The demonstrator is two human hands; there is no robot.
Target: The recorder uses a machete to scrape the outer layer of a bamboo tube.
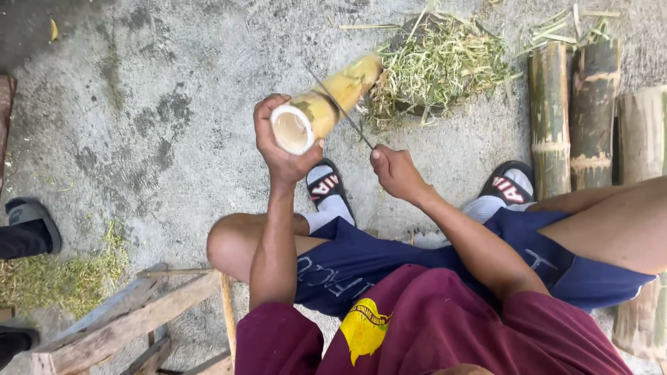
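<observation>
Head view: seated person in maroon shirt (445, 326) and dark blue shorts (361, 260), looking down at a grey concrete floor (174, 104). Left hand (279, 142) is wrapped around the near, hollow end of a short bamboo section (326, 104), fingers closed over the rim, holding it off the floor and angled away and to the right. The bamboo is partly peeled, pale yellow with some green skin left. Right hand (394, 172) is closed in a fist on the handle of a thin knife (340, 110); the blade runs up and left from the fist and lies across the bamboo's side, touching it. Beyond the bamboo's far end sits a pile of green shavings (438, 66) on the floor. Below the hands, two feet in white socks and black slide sandals (511, 187). At right, several thicker unpeeled green bamboo sections (573, 118) lie side by side. Lower left: a rough wooden frame (132, 319), more shavings, and another person's dark shoe (31, 219) at the left edge.
</observation>
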